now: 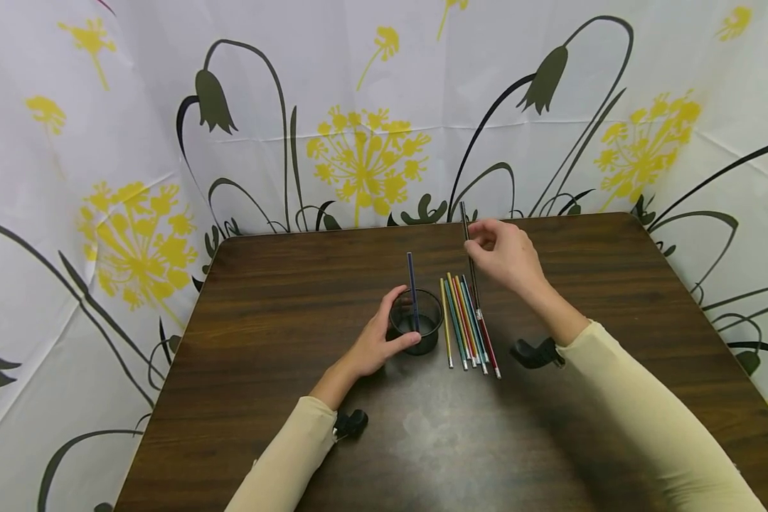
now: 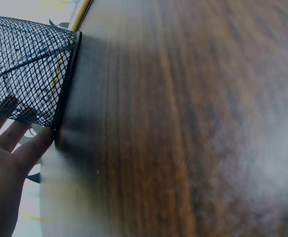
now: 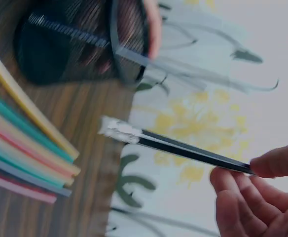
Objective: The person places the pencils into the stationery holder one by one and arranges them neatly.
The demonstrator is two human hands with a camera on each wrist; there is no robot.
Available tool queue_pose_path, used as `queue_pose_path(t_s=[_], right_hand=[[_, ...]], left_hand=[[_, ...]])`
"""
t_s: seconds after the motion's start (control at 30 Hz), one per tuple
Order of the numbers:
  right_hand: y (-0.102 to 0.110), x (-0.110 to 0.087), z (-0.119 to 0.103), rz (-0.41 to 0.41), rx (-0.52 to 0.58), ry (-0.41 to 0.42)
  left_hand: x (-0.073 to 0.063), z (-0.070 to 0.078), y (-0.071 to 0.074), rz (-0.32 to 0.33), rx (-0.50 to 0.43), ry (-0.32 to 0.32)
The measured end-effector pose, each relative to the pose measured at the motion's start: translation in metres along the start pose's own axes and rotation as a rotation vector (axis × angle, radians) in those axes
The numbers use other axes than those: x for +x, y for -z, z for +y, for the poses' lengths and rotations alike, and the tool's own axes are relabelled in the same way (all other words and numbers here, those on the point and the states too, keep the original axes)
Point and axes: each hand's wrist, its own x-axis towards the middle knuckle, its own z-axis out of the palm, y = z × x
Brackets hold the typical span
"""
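A black mesh pencil cup (image 1: 426,347) stands upright on the table, with one dark blue pencil (image 1: 412,284) leaning inside it. My left hand (image 1: 372,345) holds the cup from its left side, thumb at the near side and fingers round the far side; in the left wrist view the fingers (image 2: 33,150) reach along the mesh. Between thumb and fingers, my right hand (image 1: 505,252) pinches a black pencil (image 1: 471,267) near its upper end. Its silver-and-white eraser end (image 3: 118,129) points down. Below it several coloured pencils (image 1: 466,323) lie side by side, right of the cup.
The dark wood table (image 1: 281,299) has its far edge against a white curtain (image 1: 262,178) with yellow and grey flower prints. Black wrist-worn devices (image 1: 534,353) sit on both wrists, over the table.
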Motion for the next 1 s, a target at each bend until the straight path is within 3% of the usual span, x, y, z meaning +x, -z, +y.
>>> queue_pose_path(t_s=[0.2, 0.33, 0.63, 1.0], right_hand=[[-0.009, -0.007, -0.024, 0.080, 0.218, 0.144], [-0.022, -0.012, -0.029, 0.071, 0.278, 0.166], [-0.048, -0.026, -0.021, -0.056, 0.207, 0.161], [-0.059, -0.033, -0.012, -0.182, 0.098, 0.124]], left_hand=[[0.003, -0.017, -0.002, 0.002, 0.010, 0.005], [0.003, -0.019, -0.001, 0.000, -0.007, 0.013], [0.002, -0.019, -0.002, -0.007, -0.027, 0.039], [0.001, -0.018, -0.002, -0.009, -0.049, 0.026]])
